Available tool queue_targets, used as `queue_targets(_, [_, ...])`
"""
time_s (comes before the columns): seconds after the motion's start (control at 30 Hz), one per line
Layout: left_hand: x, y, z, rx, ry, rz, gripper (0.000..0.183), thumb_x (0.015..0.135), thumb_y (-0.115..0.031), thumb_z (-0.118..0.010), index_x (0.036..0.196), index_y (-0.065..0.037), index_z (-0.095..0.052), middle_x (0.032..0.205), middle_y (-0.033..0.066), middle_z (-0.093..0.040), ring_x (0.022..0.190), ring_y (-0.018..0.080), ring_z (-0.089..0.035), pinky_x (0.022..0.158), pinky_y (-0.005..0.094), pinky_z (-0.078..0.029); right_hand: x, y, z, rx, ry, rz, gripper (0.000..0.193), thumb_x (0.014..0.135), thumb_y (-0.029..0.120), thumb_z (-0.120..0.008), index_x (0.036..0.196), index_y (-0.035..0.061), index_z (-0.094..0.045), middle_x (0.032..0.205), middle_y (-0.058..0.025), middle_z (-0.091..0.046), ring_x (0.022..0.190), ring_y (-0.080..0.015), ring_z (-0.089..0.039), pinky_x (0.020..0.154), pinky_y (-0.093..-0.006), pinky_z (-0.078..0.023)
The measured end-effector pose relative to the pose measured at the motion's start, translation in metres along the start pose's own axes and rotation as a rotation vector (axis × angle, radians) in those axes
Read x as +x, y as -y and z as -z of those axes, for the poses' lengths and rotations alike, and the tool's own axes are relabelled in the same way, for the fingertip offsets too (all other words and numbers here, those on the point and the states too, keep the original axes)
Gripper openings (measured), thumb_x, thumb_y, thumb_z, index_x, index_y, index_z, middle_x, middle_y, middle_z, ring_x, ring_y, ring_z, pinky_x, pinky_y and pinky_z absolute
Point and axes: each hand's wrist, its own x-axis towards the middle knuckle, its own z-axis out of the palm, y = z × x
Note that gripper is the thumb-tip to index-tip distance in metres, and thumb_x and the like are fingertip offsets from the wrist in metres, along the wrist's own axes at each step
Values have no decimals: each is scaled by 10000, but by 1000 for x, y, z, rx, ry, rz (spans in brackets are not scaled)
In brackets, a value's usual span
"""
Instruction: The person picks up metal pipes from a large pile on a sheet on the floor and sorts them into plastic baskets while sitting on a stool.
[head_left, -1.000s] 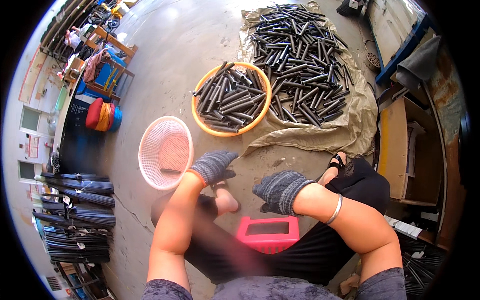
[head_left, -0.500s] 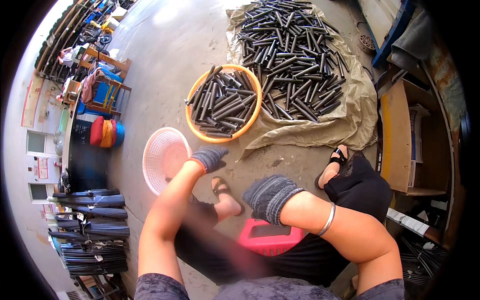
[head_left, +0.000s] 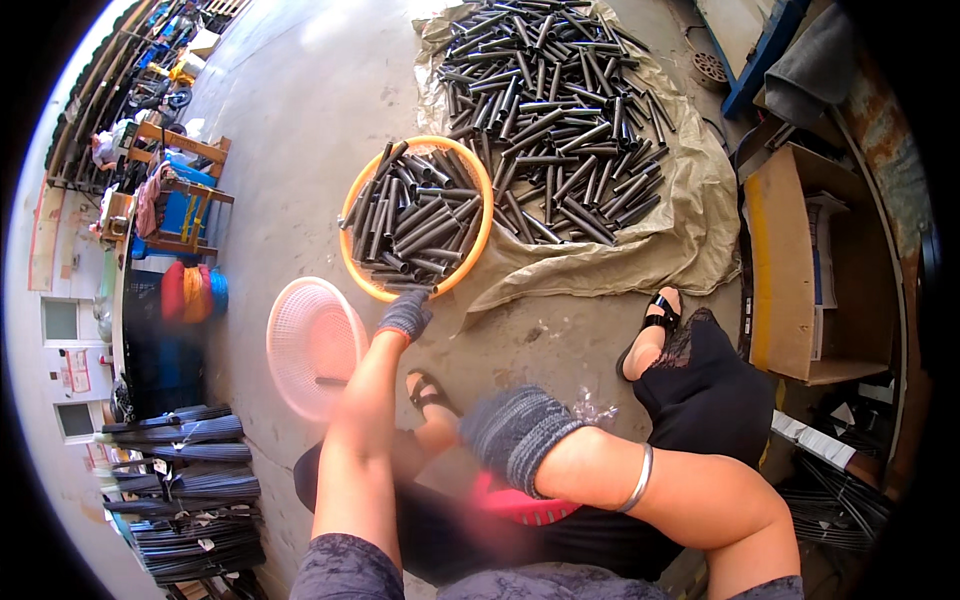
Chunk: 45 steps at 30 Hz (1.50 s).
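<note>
My left hand (head_left: 405, 316), in a grey knitted glove, reaches to the near rim of the orange basket (head_left: 487, 215). Its fingertips meet a short black tube (head_left: 412, 287) at that rim; whether they grip it cannot be seen. Many such tubes fill the basket. Over my lap, my right hand (head_left: 515, 437), also gloved, is blurred, its fingers turned away and hidden. Below it is a pinkish-red slotted plastic container (head_left: 530, 507), partly covered. A pink mesh basket (head_left: 300, 335) stands left of my left forearm, with a single dark tube (head_left: 330, 381) inside.
Beyond the orange basket, a large heap of black tubes (head_left: 560, 120) lies on a crumpled tan sheet (head_left: 690, 230). An open cardboard box (head_left: 785, 280) stands at the right. Bundled dark rods (head_left: 190, 480) are stacked at the left. Small shiny bits (head_left: 595, 408) show beyond my right hand.
My left hand has moved from beside the pink basket up to the orange basket's near rim. My right hand has shifted slightly left and down. The whole view has moved a little.
</note>
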Motion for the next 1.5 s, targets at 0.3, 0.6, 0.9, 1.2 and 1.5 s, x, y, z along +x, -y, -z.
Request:
queue_targets(0.3, [69, -50, 5, 181, -321, -78, 232, 822, -135, -537, 1036, -148, -623, 1058, 133, -579, 1004, 315, -548, 838, 434, -447, 6, -5, -10, 106, 3, -65, 171, 789, 181, -550, 827, 70, -675, 769, -145, -672, 725, -296, -663, 636, -401, -517])
queue_targets(0.6, [102, -57, -18, 424, -295, -152, 163, 809, -155, -500, 910, -137, -627, 980, 113, -586, 980, 279, -556, 827, 417, -439, 7, -15, -10, 136, 184, -125, 178, 786, 160, -598, 891, 53, -695, 887, -151, -687, 828, -284, -675, 696, -401, -518])
queue_targets(0.9, [56, -62, 52, 251, -523, -521, 101, 804, -162, -562, 903, -140, -562, 860, 95, -565, 887, 266, -561, 878, 408, -403, 2, -19, -30, 32, 205, -57, 214, 800, 196, -593, 943, 72, -691, 902, -135, -688, 846, -300, -668, 710, -425, -519])
queue_targets(1.2, [-66, -102, 136, -262, -427, -520, 333, 770, -34, -635, 1093, -13, -562, 906, 149, -568, 833, 310, -568, 746, 379, -468, 6, -33, 24, 26, -353, -122, 371, 792, 345, -633, 1035, 69, -587, 888, -153, -632, 811, -329, -620, 710, -443, -487])
queue_targets(1.5, [-158, -128, 155, -582, -402, -505, 378, 787, 24, -617, 1159, 2, -551, 976, 127, -578, 882, 228, -576, 794, 317, -460, 17, -16, 42, 359, -904, 28, 391, 709, 192, -763, 1028, 60, -578, 775, -96, -586, 679, -231, -573, 647, -343, -478])
